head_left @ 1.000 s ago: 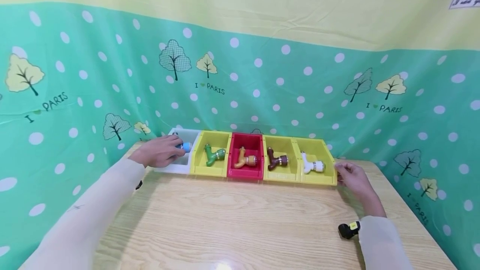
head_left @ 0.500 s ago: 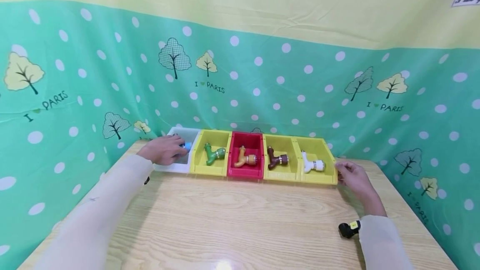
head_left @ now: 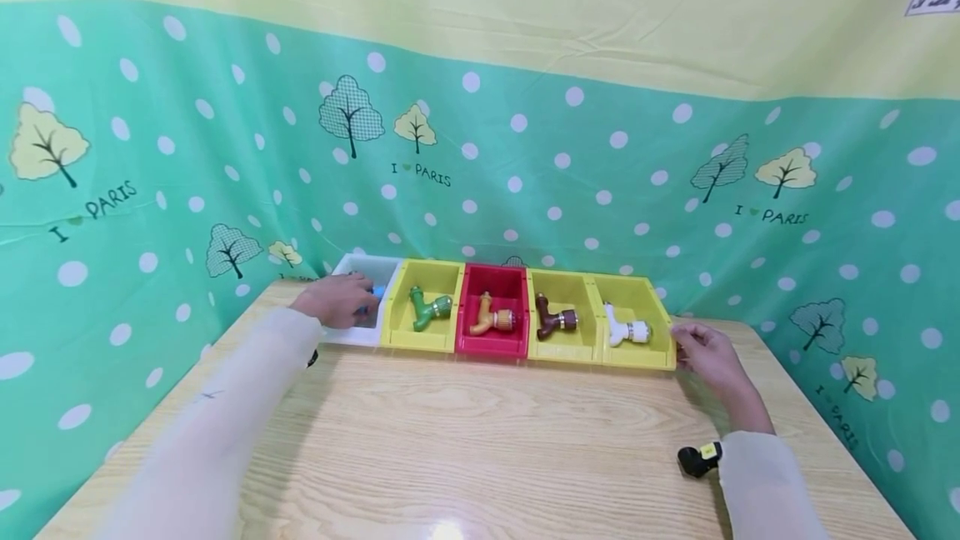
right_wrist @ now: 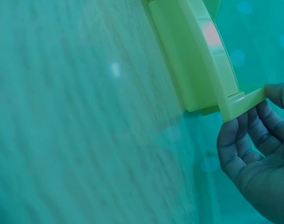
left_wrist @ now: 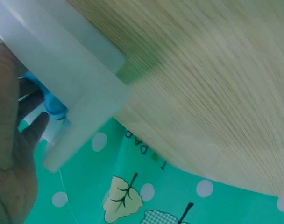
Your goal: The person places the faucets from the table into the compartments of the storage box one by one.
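In the head view, my left hand [head_left: 341, 300] reaches into the white storage bin [head_left: 341, 338] at the row's left end. Its fingers are curled round a blue tap [head_left: 380, 292], which they partly hide. The left wrist view shows the blue tap [left_wrist: 53, 105] between the fingers and the bin's pale wall [left_wrist: 81, 74]. At the other end, my right hand [head_left: 708, 361] pinches the rim of the rightmost yellow bin [head_left: 637, 357]. Thumb and fingers meet that yellow rim [right_wrist: 242, 102] in the right wrist view. A white tap [head_left: 626, 330] lies in this bin.
Between the end bins, a green tap [head_left: 430, 309] and a brown tap [head_left: 557, 317] lie in yellow bins, and an orange tap [head_left: 492, 315] in the red bin [head_left: 491, 348]. The row stands at the back of the wooden table [head_left: 480, 440], before a patterned curtain [head_left: 525, 148].
My left hand and forearm have shifted slightly right and further over the white bin. The blue tap stays about where it was. My right hand keeps its place on the yellow rim.
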Available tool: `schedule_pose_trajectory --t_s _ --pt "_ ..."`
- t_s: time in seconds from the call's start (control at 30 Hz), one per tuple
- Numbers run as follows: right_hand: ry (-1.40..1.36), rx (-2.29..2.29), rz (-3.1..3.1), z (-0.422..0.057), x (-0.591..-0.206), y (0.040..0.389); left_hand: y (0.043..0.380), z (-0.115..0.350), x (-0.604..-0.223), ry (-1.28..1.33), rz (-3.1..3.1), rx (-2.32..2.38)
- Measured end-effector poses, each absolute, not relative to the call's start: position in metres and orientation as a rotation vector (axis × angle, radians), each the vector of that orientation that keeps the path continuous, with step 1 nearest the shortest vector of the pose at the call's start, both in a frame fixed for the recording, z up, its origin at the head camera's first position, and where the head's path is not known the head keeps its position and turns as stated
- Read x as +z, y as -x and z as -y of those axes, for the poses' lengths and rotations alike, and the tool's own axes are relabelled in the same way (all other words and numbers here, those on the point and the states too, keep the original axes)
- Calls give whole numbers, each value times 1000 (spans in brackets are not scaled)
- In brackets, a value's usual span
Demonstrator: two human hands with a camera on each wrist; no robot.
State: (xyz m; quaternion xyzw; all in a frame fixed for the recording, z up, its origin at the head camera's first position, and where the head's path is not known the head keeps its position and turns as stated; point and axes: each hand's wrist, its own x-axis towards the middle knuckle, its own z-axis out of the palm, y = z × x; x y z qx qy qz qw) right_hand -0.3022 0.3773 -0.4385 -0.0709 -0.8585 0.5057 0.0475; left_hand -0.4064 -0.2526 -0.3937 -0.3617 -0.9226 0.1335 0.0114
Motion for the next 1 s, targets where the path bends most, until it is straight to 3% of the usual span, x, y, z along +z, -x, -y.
schedule_pose_trajectory --t_s 1.0 --pt "208 1549 2640 -376 -433 298 398 249 -389 1046 2952 224"
